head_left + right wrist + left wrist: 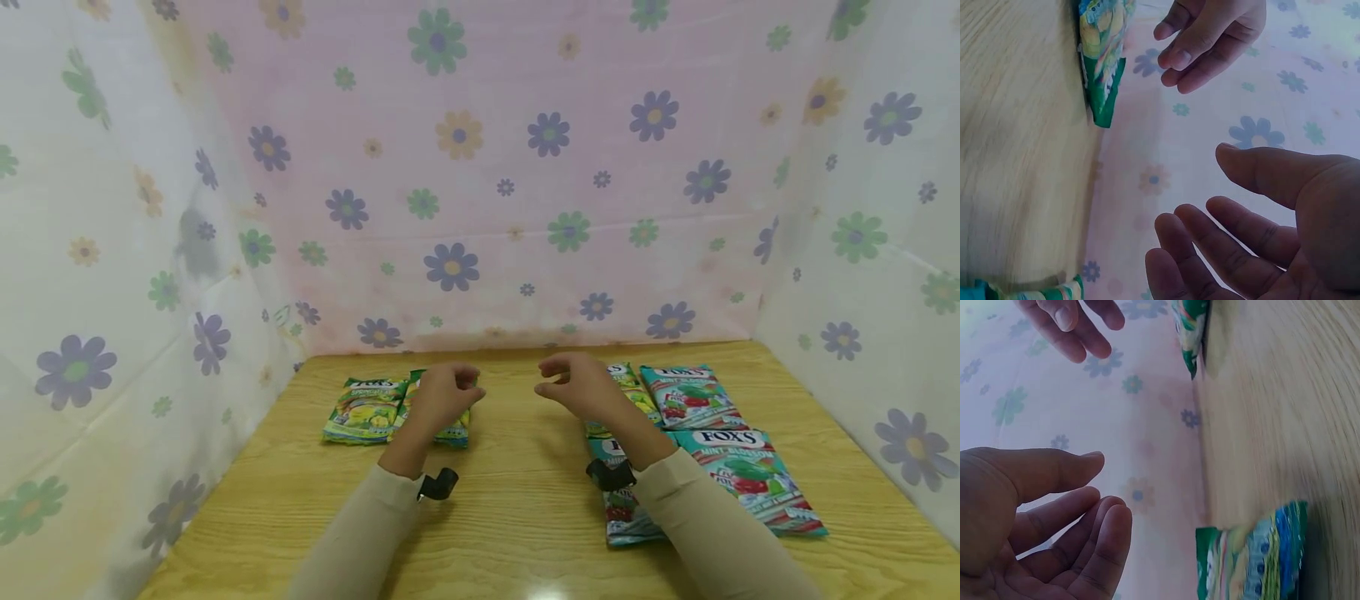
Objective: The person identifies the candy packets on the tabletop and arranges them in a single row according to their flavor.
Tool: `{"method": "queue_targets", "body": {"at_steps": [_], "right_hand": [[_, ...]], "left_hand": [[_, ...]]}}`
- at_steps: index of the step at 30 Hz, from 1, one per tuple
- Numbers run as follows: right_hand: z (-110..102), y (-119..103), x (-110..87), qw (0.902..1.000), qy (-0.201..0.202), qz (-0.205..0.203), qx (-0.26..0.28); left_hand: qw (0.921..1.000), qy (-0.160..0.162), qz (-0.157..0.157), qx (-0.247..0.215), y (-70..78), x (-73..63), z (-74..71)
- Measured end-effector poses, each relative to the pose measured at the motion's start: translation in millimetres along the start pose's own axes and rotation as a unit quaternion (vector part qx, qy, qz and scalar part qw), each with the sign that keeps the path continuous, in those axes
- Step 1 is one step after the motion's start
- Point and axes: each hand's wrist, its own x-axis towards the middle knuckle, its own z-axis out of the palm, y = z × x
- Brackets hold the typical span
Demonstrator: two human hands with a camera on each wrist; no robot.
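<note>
My left hand hovers over the left part of the table with its fingers loosely bent and nothing in them. Beneath it lies a green-and-yellow Fox's candy bag, partly covered by the hand; another such bag lies beside it. Opposite, my right hand is raised with fingers relaxed and holds nothing. Behind that hand and forearm are a green-and-yellow candy bag and a teal Fox's Mint Blossom bag, both partly hidden. Two more Mint Blossom bags, a far one and a near one, lie farther right.
The bags lie on a wooden table. Flower-print cloth stands along the table's back, with more cloth at the left and right. A dark wrist mount sits at the left cuff, another at the right.
</note>
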Motion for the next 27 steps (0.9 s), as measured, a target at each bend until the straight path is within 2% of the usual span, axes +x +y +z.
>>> {"method": "queue_targets", "body": {"at_steps": [6,11,21,27], "right_hand": [[-14.3,4.7,-6.7,0.9997,0.017,-0.014,-0.009],[-22.4,10.4,-9.6,0.9997,0.021,-0.004,-0.013],[-42.3,21.5,-9.4,0.9993,0.032,0.019,0.007],[-53.0,32.9,-9.3,0.9987,0.042,0.027,0.000]], "left_hand": [[0.9997,-0.004,0.021,-0.011,12.2,5.3,11.9],[0.9994,-0.005,0.034,-0.010,22.3,8.3,20.0],[0.9984,-0.012,0.031,-0.046,33.2,17.6,41.7],[0.9963,-0.013,0.005,-0.085,38.5,20.6,61.1]]}}
